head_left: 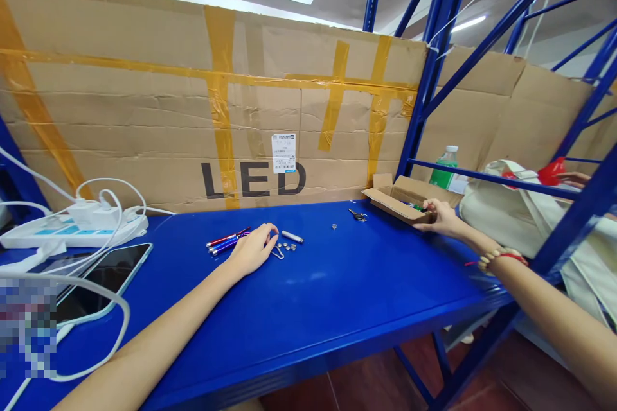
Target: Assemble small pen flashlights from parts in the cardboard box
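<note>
Two hands are out on the blue surface (313,295). At centre frame, the left hand (253,249) rests loosely curled beside pens (226,242). At right, the right hand (442,218) grips a small cardboard box (402,199).

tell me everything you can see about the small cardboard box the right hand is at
The small cardboard box is plain brown corrugated card, shallow and open at the top, with its flaps folded outward. It lies flat at the back right of the blue table, angled to the table's edge, close to the big cardboard sheet. The right hand grips its near right end, fingers over the rim. Something green and dark shows inside, too small to identify. A bunch of keys lies just left of it, apart.
</note>
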Demonstrator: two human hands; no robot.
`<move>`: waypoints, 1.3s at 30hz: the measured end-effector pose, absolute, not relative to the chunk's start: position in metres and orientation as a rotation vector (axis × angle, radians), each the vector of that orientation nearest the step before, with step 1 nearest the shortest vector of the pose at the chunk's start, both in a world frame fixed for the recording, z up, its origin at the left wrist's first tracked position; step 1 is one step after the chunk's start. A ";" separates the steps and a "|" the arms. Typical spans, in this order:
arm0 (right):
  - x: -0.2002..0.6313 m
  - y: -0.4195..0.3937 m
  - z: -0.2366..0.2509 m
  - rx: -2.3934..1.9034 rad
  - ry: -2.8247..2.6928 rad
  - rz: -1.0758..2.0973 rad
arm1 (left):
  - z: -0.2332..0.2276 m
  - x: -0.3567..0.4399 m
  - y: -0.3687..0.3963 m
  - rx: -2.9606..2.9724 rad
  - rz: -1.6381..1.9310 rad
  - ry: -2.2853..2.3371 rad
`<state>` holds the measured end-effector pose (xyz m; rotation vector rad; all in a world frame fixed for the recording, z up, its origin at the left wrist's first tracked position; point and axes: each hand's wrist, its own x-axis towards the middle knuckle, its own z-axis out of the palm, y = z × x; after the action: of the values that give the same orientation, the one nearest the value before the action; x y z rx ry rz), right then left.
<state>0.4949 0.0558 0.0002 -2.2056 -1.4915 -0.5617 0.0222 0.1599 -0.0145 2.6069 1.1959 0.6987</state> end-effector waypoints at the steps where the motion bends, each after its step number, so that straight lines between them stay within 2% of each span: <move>1: 0.486 0.052 -0.002 -2.202 -1.449 -0.592 | -0.015 0.022 0.160 2.609 0.696 1.197; 6: 0.417 0.047 -0.003 -2.022 -1.367 -0.675 | -0.016 0.022 0.160 2.626 0.688 1.191; 7: 0.401 0.052 -0.001 -1.958 -1.502 -0.575 | -0.015 0.022 0.160 2.628 0.684 1.194; 9: 0.371 0.070 0.005 -1.934 -1.842 -0.181 | -0.015 0.022 0.159 2.628 0.678 1.204; 11: 0.347 0.094 0.010 -2.185 -1.911 0.105 | -0.014 0.022 0.158 2.632 0.680 1.213; 12: 0.338 0.107 0.012 -2.266 -1.878 0.142 | -0.013 0.022 0.157 2.637 0.678 1.217; 21: 0.300 0.169 0.000 -2.649 -1.167 -0.137 | -0.010 0.022 0.153 2.645 0.676 1.238; 30: 0.217 0.156 0.022 -2.174 -1.737 -0.463 | -0.006 0.024 0.148 2.607 0.753 1.264; 35: 0.189 0.143 0.022 -2.161 -1.927 0.025 | -0.005 0.023 0.146 2.602 0.735 1.296; 39: 0.188 0.138 0.007 -2.122 -1.948 0.042 | -0.003 0.022 0.144 2.621 0.752 1.285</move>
<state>0.1883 0.1376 0.0066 -2.1217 -1.9480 0.0424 0.0217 0.1444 -0.0031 2.6206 1.2847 0.7518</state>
